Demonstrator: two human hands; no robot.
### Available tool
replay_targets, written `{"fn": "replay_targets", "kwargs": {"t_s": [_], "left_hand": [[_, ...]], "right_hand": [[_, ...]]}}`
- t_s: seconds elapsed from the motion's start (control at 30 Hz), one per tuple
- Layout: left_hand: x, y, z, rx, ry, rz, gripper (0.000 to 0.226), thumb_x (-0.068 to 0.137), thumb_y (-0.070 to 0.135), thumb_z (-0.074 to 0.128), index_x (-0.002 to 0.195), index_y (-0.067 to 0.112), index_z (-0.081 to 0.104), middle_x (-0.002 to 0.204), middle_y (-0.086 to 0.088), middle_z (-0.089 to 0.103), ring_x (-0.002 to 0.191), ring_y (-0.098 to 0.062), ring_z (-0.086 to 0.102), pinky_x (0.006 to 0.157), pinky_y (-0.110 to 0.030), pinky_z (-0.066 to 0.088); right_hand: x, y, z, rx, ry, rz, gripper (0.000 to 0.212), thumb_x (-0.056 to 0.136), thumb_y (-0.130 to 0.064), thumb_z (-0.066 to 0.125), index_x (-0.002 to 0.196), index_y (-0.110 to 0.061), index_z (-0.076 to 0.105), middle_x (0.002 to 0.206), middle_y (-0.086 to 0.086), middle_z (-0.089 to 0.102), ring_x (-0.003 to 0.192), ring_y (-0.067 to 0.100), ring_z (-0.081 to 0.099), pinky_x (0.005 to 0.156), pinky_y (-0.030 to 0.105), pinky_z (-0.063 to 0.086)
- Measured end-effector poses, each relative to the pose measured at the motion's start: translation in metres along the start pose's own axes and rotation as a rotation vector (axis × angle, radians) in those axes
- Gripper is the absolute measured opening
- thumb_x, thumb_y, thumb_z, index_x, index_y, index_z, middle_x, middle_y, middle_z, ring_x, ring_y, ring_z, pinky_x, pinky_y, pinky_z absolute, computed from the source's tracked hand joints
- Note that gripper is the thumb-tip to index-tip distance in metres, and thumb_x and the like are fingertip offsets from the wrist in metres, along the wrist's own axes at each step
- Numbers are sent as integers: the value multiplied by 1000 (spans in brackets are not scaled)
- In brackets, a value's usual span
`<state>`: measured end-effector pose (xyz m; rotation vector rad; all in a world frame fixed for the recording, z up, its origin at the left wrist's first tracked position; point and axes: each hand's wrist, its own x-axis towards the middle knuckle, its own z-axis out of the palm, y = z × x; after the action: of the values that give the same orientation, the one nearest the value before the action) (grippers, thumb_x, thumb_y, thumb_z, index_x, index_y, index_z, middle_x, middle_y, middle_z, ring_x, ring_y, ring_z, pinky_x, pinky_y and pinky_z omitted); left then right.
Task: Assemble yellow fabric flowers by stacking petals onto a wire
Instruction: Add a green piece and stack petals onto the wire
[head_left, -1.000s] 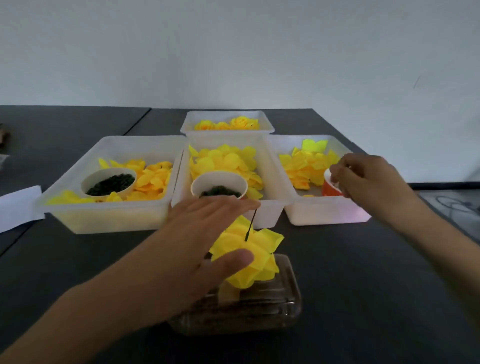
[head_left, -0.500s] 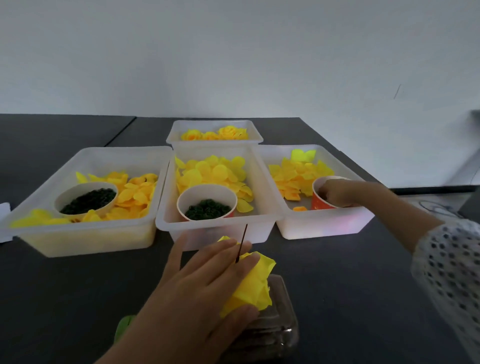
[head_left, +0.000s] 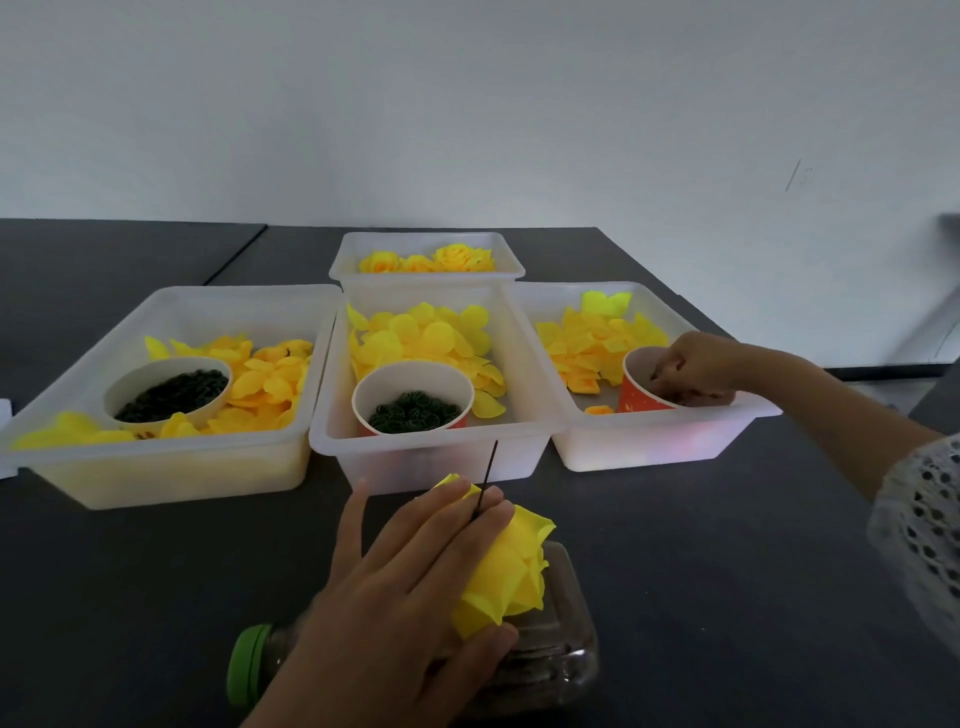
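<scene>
Left hand presses flat, fingers straight, on the yellow flower with the wire poking between them; right hand digs, fingers curled, in the orange cup. Easing that pressure could let petals spring off.

Dark grey table, pale wall, perhaps a white paper edge far left.

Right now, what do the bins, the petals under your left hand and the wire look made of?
The bins look like translucent matte plastic; light glows through the walls. The petals look like thin matte fabric, creased and folding softly under the left hand. The wire looks thin, dark and stiff; whether metal, I cannot tell.
</scene>
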<state>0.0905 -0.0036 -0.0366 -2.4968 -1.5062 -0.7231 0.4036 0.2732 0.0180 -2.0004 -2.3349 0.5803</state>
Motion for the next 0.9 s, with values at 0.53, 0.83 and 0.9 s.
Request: {"fn": "replay_targets", "kwargs": {"t_s": [0.53, 0.83, 0.9], "left_hand": [[-2, 5, 2, -41, 44, -34, 60, 96, 60, 30, 137, 24, 55, 143, 12, 51, 136, -8, 41, 103, -67, 26], [-4, 7, 2, -79, 13, -70, 60, 97, 62, 26, 143, 28, 45, 148, 15, 46, 141, -6, 34, 107, -64, 20], [-5, 7, 2, -75, -1, -80, 60, 97, 62, 25, 145, 29, 41, 150, 17, 42, 143, -5, 31, 109, -62, 16]], "right_hand": [[-17, 1, -11, 206, 132, -50, 23, 87, -11, 68, 69, -7, 54, 57, 0, 68, 45, 12, 60, 47, 21, 43], [-42, -39, -14, 475, 211, -145, 19, 92, -10, 62, 76, -1, 57, 63, 8, 52, 48, 18, 42, 49, 26, 38], [-64, -69, -15, 737, 69, -253, 25, 92, -14, 63, 69, -7, 54, 62, 4, 45, 49, 15, 35, 47, 22, 35]]}}
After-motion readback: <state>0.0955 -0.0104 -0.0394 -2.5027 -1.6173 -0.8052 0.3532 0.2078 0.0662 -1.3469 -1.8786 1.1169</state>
